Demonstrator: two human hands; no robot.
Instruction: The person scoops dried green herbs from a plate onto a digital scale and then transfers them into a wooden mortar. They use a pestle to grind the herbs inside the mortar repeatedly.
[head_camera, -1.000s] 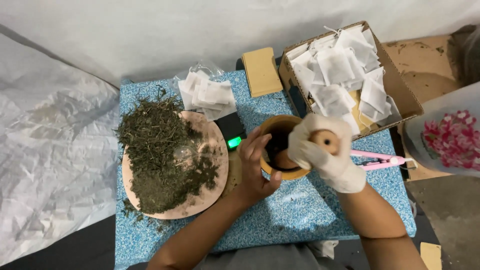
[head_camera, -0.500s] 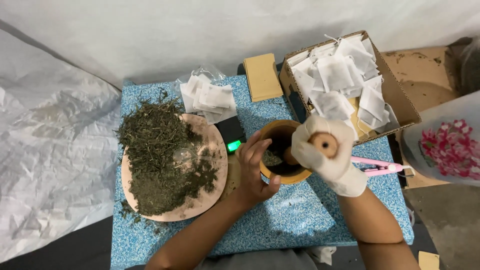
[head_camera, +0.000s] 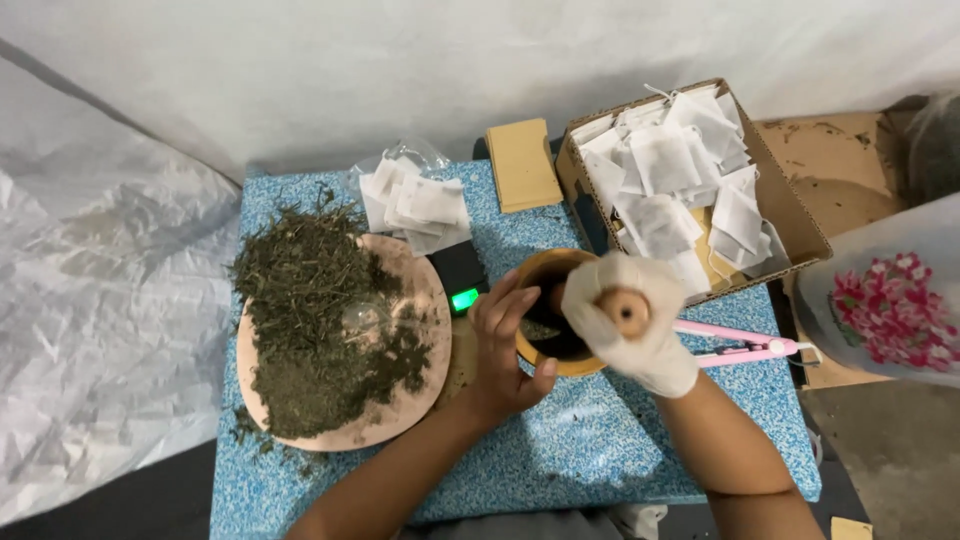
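On the blue speckled table (head_camera: 560, 470), centre, sits a wooden mortar (head_camera: 548, 268), dark ground herb inside. Left hand (head_camera: 505, 345) bare, fingers wrapped around the mortar's near-left wall, closed on it, steadying. Right hand (head_camera: 635, 325) in a white glove, fisted tight around a wooden pestle (head_camera: 624, 311); only the round top end shows, shaft goes down into the bowl, hidden by the glove.

Left of the mortar: round pinkish tray (head_camera: 425, 400) heaped with dried green herb (head_camera: 320, 330), bits spilled onto the table past the rim. Small black scale (head_camera: 462, 280) with a green-lit display between tray and mortar, just beside the left fingers. Pink sealing tool (head_camera: 745, 346) lies right of the mortar, partly under the right wrist. Behind: stack of empty white sachets (head_camera: 415, 205), tan envelopes (head_camera: 523, 165), cardboard box (head_camera: 795, 215) full of filled white bags.

Risks, as judgement: mortar stands close to the scale, so a hard off-centre stroke could tip or slide it if the left hand loosens. Herb could jump over the rim. Right forearm could knock the pink tool off the table edge.
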